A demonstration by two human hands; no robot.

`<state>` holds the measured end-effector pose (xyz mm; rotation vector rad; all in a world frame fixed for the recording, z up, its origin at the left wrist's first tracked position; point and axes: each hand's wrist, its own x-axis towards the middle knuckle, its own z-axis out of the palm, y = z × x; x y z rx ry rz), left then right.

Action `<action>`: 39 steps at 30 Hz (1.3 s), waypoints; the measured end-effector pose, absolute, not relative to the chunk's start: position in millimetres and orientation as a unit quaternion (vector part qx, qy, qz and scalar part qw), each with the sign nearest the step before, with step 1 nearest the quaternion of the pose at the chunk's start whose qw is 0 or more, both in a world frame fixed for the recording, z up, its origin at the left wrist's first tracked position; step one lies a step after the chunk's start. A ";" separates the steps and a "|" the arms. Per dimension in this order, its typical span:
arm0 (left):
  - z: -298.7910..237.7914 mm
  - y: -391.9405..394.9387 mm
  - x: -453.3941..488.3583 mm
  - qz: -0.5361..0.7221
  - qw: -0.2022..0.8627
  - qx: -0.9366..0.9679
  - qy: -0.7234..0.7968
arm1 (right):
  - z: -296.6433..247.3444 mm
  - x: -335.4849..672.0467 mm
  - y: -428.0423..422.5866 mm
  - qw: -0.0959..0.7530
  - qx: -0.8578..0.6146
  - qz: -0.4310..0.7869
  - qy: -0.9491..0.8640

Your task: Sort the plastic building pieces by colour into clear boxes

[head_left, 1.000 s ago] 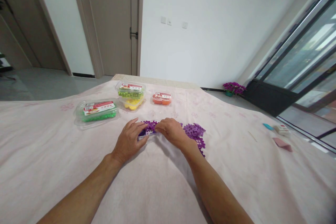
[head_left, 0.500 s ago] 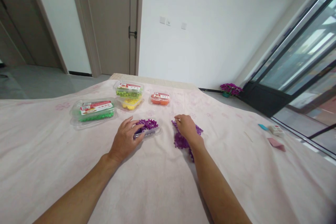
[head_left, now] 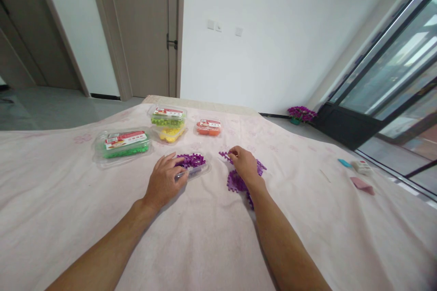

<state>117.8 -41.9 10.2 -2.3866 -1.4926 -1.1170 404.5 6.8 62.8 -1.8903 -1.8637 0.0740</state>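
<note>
My left hand [head_left: 165,176] grips the left end of a small clear plastic container [head_left: 196,173], fingers over its far side and thumb along the near side. Inside lie several purple toothed plastic pieces [head_left: 194,160]. To the right, my right hand [head_left: 244,163] is closed in a pinch on a purple building piece [head_left: 224,154] with notched edges, lifted at its left end. Under and beside that hand more purple pieces [head_left: 235,183] lie on the cloth, partly hidden by the hand and wrist.
Farther back stand a container of green pieces [head_left: 126,151], light-green pieces [head_left: 168,120] stacked over a yellow container [head_left: 170,134], and an orange container [head_left: 209,131]. At the right are a blue item [head_left: 344,163], a whitish box [head_left: 361,167] and a pink cloth [head_left: 362,185].
My right hand has risen slightly, with the purple piece now sticking out farther to the left of its fingers. My left hand stays on the container.
</note>
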 end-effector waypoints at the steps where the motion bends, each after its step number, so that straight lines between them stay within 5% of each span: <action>1: 9.8 -41.8 117.7 -0.368 0.055 -0.787 -0.492 | 65.4 401.2 6.6 0.293 -0.665 0.040 -0.686; 6: 8.3 -40.7 114.5 -0.378 0.038 -0.800 -0.464 | 77.7 376.0 -2.1 0.438 -0.492 0.053 -0.751; 17: 8.6 -40.9 113.9 -0.391 0.042 -0.805 -0.444 | 85.4 340.2 -16.2 0.187 -0.414 -0.026 -0.890; 27: 10.8 -41.2 115.9 -0.395 0.017 -0.803 -0.445 | 69.1 337.3 -5.2 0.230 -0.378 0.080 -0.893; 35: 11.2 -41.0 114.7 -0.383 0.013 -0.811 -0.442 | 68.0 332.5 -4.9 0.180 -0.388 0.115 -0.897; 39: 9.5 -40.3 114.2 -0.379 0.014 -0.810 -0.448 | 91.4 358.6 -5.1 0.244 -0.458 0.102 -0.849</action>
